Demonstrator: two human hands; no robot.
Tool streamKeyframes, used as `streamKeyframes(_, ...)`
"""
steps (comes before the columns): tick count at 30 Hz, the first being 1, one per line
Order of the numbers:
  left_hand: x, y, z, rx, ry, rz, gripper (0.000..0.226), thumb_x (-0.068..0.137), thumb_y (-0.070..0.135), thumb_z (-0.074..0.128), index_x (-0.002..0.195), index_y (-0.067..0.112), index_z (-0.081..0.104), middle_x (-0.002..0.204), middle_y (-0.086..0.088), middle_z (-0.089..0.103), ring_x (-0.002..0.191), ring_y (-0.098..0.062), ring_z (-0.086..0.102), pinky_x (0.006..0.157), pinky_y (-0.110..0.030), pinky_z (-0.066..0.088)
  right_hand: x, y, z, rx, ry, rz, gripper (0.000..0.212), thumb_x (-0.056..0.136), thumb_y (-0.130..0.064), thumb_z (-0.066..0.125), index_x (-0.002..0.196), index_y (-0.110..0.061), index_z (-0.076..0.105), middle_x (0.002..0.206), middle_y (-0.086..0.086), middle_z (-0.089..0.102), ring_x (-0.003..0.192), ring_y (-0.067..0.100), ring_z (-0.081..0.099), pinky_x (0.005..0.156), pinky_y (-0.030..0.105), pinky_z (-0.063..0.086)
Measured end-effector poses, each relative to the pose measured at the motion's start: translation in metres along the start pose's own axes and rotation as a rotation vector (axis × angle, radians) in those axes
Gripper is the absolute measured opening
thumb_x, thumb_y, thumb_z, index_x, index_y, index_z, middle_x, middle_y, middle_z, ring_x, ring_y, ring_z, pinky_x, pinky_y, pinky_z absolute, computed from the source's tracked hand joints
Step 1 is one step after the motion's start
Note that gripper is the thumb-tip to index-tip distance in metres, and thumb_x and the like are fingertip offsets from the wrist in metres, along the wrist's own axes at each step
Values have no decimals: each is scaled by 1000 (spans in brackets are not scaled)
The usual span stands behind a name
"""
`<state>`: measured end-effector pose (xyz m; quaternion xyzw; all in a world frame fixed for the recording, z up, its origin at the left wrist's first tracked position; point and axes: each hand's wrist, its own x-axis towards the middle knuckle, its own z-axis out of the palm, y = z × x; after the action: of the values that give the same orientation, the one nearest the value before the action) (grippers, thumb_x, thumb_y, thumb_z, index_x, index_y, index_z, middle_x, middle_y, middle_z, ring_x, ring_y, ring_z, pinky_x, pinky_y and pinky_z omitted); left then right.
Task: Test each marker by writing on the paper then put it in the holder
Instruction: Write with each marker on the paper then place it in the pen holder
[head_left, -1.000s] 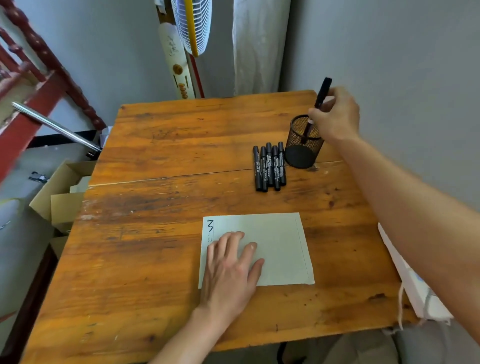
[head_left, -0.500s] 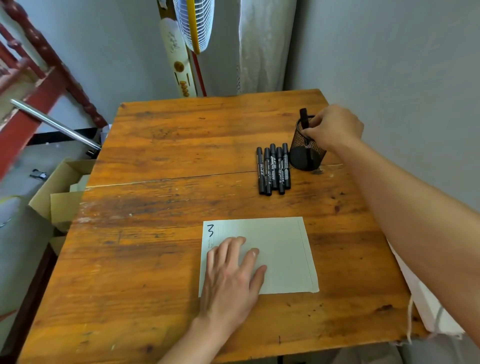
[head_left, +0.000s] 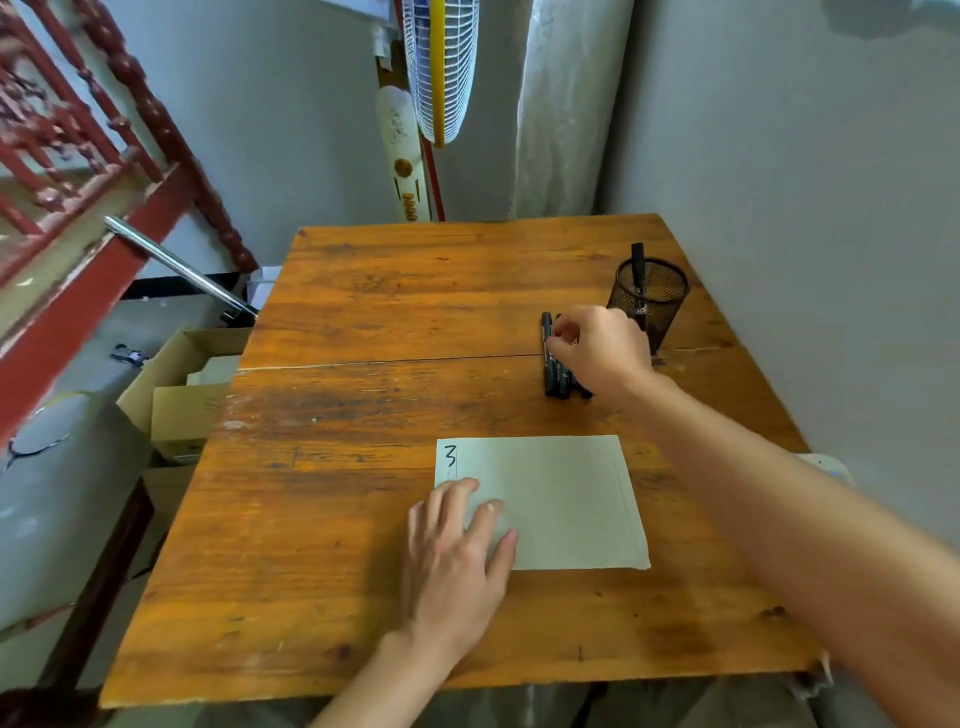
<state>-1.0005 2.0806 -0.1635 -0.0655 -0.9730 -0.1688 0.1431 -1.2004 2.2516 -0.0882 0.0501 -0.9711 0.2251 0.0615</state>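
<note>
Black markers (head_left: 551, 358) lie in a row near the table's (head_left: 363, 545) right edge, beside the mesh holder (head_left: 652, 299); one marker (head_left: 637, 265) stands upright inside. Right hand (head_left: 597, 348) covers the row, fingers curled; grip cannot be told. Left hand (head_left: 457, 551) lies flat, fingers spread, on the paper (head_left: 561, 499) marked "3".

Soft, even daylight fills the room around my wooden table (head_left: 395, 519), with no hard shadows; only faint, diffuse shade sits under my left hand (head_left: 457, 561) and beneath my right forearm on the boards; the varnish gives a mild sheen toward the table's far side, no real glare. The wide lens bends straight lines away from the table; the red railing (head_left: 78, 156) to its left bows and smears; the fan (head_left: 441, 67) beyond its far edge leans, and my right arm swells and softens near the corner.
</note>
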Motion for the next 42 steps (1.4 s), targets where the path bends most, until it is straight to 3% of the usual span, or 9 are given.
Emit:
streamKeyframes(6, -28, -30, -13, 70, 0, -59, 34, 91, 43, 47, 105, 19, 65, 116, -4, 58, 113, -23, 49, 88, -42, 45, 7, -13, 39, -245, -91, 51, 25, 91, -34, 61, 107, -15, 62, 100, 8, 66, 91, 32, 62, 68, 36, 48)
streamKeyframes(13, -31, -34, -12, 94, 5, -61, 35, 89, 45, 45, 105, 20, 64, 117, -5, 58, 113, -24, 49, 89, -44, 45, -2, -26, 45, -164, -87, 87, 23, 93, -28, 57, 112, -17, 67, 98, 7, 68, 86, 28, 62, 64, 33, 46)
streamKeyframes(16, -31, -35, -13, 74, 9, -57, 37, 90, 46, 42, 104, 19, 63, 116, -4, 58, 113, -24, 48, 89, -43, 44, -24, -31, 29, 78, -81, 61, 16, 94, -30, 55, 101, -23, 67, 79, 1, 66, 68, 22, 57, 54, 31, 41)
streamKeyframes(18, -31, -35, -13, 66, 10, -53, 35, 89, 45, 44, 103, 19, 63, 116, -3, 57, 113, -23, 48, 89, -42, 44, -44, -31, 18, 337, -163, 79, 16, 94, -26, 57, 98, -16, 69, 67, 0, 61, 59, 19, 53, 53, 30, 39)
streamKeyframes(24, -32, -35, -14, 17, 24, -52, 33, 89, 45, 51, 103, 18, 64, 115, -3, 58, 111, -21, 48, 88, -38, 44, -124, -27, -9, 965, -464, 274, 8, 92, -7, 61, 97, -4, 65, 87, 11, 69, 68, 16, 53, 53, 26, 41)
streamKeyframes(28, -34, -31, -21, -54, 75, 2, 41, 91, 44, 42, 104, 14, 66, 107, -1, 61, 104, -17, 51, 85, -33, 43, -167, -31, 6, 1233, -470, 429, 25, 87, 3, 63, 111, -6, 58, 83, 11, 62, 63, 15, 58, 51, 27, 47)
streamKeyframes(30, -36, -29, -24, -101, 97, 50, 39, 92, 41, 44, 105, 12, 66, 104, -1, 62, 101, -16, 52, 83, -33, 45, -181, -34, 15, 1302, -458, 486, 22, 88, 3, 62, 107, -6, 60, 82, 12, 63, 66, 18, 63, 52, 26, 51)
streamKeyframes(37, -43, -26, -23, -129, 54, 142, 40, 94, 44, 43, 110, 12, 61, 102, 1, 63, 97, -13, 52, 81, -30, 46, -197, -45, 28, 1172, -398, 405, 22, 87, -19, 69, 99, 0, 66, 78, 15, 73, 71, 21, 71, 64, 28, 56)
streamKeyframes(42, -42, -25, -24, -93, 39, 155, 27, 94, 35, 38, 91, 14, 54, 89, 1, 58, 82, -13, 48, 67, -32, 48, -201, -49, 27, 1019, -303, 319, 29, 90, -31, 65, 74, -7, 60, 60, 9, 66, 46, 17, 58, 46, 26, 46)
